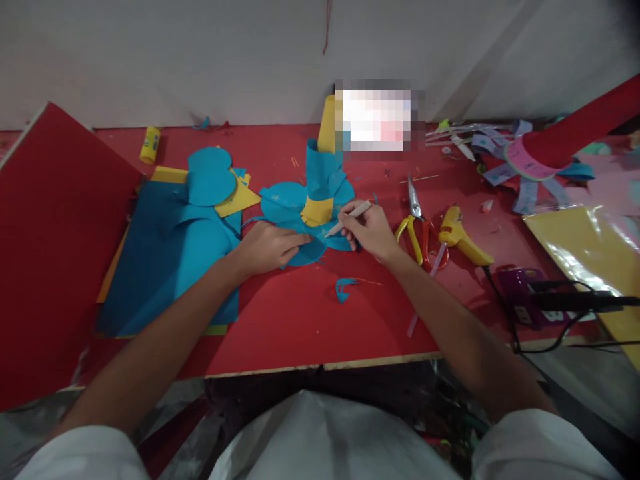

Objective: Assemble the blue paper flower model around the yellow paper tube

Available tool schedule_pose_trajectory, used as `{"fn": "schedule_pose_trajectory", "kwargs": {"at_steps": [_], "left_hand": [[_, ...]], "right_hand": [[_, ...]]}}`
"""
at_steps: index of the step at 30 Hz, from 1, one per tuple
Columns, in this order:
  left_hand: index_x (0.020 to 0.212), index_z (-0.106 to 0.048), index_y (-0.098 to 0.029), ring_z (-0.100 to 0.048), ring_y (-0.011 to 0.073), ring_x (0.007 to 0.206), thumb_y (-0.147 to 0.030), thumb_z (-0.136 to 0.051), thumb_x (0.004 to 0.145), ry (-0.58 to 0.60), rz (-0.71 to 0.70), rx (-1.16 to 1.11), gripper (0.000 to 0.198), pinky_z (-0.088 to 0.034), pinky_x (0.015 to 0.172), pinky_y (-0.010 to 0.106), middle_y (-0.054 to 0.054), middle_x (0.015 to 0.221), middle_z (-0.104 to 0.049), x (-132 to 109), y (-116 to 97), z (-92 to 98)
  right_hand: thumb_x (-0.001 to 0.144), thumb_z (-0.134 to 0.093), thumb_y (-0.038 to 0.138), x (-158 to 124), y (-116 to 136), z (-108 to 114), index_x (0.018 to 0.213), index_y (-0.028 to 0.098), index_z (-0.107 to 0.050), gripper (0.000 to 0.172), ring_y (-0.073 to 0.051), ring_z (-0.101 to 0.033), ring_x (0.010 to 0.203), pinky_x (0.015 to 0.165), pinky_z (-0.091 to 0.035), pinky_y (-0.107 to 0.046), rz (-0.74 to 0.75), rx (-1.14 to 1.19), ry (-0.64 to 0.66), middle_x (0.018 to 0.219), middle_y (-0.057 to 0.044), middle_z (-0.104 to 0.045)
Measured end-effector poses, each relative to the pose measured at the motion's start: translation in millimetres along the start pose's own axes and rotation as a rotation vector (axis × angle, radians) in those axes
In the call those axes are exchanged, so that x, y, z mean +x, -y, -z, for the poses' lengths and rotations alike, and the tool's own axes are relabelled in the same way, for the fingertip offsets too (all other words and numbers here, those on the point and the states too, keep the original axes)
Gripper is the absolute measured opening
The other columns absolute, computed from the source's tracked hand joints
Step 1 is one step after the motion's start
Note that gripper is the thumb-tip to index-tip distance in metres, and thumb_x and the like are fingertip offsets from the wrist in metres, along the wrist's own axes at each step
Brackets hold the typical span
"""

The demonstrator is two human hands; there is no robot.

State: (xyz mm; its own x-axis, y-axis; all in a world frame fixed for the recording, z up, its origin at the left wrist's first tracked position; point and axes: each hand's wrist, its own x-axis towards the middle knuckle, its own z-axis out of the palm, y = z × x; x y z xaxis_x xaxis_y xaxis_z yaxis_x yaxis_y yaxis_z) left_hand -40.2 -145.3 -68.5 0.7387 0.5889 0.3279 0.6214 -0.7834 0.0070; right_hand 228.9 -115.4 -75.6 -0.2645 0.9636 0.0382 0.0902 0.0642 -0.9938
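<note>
A blue paper flower with rounded petals lies on the red table, with a yellow piece at its centre and an upright blue paper roll behind that. My left hand rests on the lower left petal, fingers stretched toward the middle. In my right hand is a pale, slim pen, its tip touching the blue paper just below the yellow piece. The fingers of that hand are closed around the pen.
Blue and yellow sheets and blue cut-outs lie at left, near a glue stick. Scissors, pliers-like yellow and red handles, a yellow glue gun and a purple power block with cables are at right.
</note>
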Motion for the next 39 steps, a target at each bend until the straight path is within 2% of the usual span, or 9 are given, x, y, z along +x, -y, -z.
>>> {"fn": "schedule_pose_trajectory", "kwargs": {"at_steps": [6,9,14,16,18,22,29,34,39], "left_hand": [[0.116,-0.081,-0.024,-0.068,0.0147,0.064,-0.017,-0.05,0.097,-0.013,-0.018,-0.007,0.037,-0.034,0.052,0.027,0.003,0.092,-0.083,0.3,0.4,0.5],[0.116,-0.081,-0.024,-0.067,0.0154,0.062,-0.017,-0.05,0.097,-0.022,-0.015,-0.005,0.037,-0.035,0.052,0.028,0.003,0.088,-0.082,1.1,-0.3,0.6],[0.118,-0.08,-0.024,-0.069,0.0152,0.064,-0.017,-0.051,0.096,0.008,-0.003,-0.001,0.037,-0.035,0.051,0.028,0.003,0.091,-0.082,1.7,-0.7,1.5],[0.118,-0.08,-0.024,-0.069,0.0151,0.064,-0.017,-0.051,0.097,0.012,-0.004,0.011,0.037,-0.034,0.051,0.029,0.003,0.09,-0.082,1.4,-0.5,1.7],[0.118,-0.08,-0.025,-0.069,0.0151,0.064,-0.017,-0.051,0.097,-0.003,-0.018,0.016,0.037,-0.034,0.051,0.029,0.002,0.09,-0.082,1.0,-0.3,1.5],[0.119,-0.079,-0.025,-0.067,0.0154,0.062,-0.016,-0.052,0.098,-0.037,-0.03,0.01,0.036,-0.032,0.051,0.029,0.001,0.092,-0.083,0.4,0.0,0.3],[0.121,-0.079,-0.025,-0.071,0.0166,0.068,-0.018,-0.052,0.098,0.031,0.007,0.007,0.036,-0.035,0.053,0.029,0.002,0.098,-0.083,-0.5,0.1,-0.6],[0.12,-0.08,-0.025,-0.071,0.0167,0.068,-0.017,-0.051,0.097,0.043,0.008,0.013,0.037,-0.034,0.053,0.029,0.003,0.097,-0.083,0.8,-0.6,1.4],[0.117,-0.081,-0.024,-0.07,0.0165,0.065,-0.017,-0.05,0.098,-0.005,-0.016,0.011,0.036,-0.034,0.052,0.03,0.001,0.09,-0.083,1.3,-0.7,1.4]], "right_hand": [[0.089,-0.074,0.045,-1.6,2.7,-0.5,0.085,0.021,-0.063,0.027,-0.009,-0.054,0.044,0.034,-0.046,-0.021,0.01,-0.021,0.036,0.062,0.003,-0.062],[0.087,-0.075,0.046,-1.8,4.0,-1.3,0.087,0.021,-0.062,0.028,-0.01,-0.056,0.045,0.036,-0.048,-0.022,0.002,0.004,0.013,0.063,0.003,-0.063],[0.087,-0.075,0.043,-2.1,4.7,-1.6,0.082,0.02,-0.062,0.027,-0.009,-0.054,0.044,0.034,-0.044,-0.019,-0.03,-0.028,0.059,0.059,0.003,-0.061],[0.088,-0.075,0.043,-2.1,3.8,-1.3,0.086,0.02,-0.063,0.026,-0.009,-0.055,0.045,0.035,-0.046,-0.019,-0.026,-0.016,0.04,0.061,0.003,-0.062],[0.088,-0.075,0.044,-2.1,2.9,-0.9,0.089,0.02,-0.063,0.026,-0.01,-0.057,0.047,0.037,-0.049,-0.02,-0.019,0.007,0.015,0.064,0.002,-0.064],[0.089,-0.074,0.045,-2.5,3.0,-0.5,0.084,0.02,-0.063,0.028,-0.009,-0.055,0.045,0.035,-0.046,-0.02,-0.02,-0.014,0.058,0.061,0.002,-0.063],[0.09,-0.072,0.042,-2.8,3.6,-0.5,0.084,0.02,-0.063,0.025,-0.009,-0.056,0.044,0.034,-0.046,-0.02,-0.008,-0.024,0.069,0.061,0.002,-0.063],[0.09,-0.073,0.04,-2.8,5.6,-1.3,0.084,0.02,-0.063,0.023,-0.009,-0.055,0.043,0.034,-0.046,-0.02,-0.014,-0.009,0.056,0.061,0.002,-0.063],[0.089,-0.075,0.044,-1.4,4.3,-1.0,0.088,0.021,-0.063,0.026,-0.009,-0.054,0.044,0.035,-0.046,-0.021,-0.013,0.029,0.008,0.063,0.003,-0.062]]}}
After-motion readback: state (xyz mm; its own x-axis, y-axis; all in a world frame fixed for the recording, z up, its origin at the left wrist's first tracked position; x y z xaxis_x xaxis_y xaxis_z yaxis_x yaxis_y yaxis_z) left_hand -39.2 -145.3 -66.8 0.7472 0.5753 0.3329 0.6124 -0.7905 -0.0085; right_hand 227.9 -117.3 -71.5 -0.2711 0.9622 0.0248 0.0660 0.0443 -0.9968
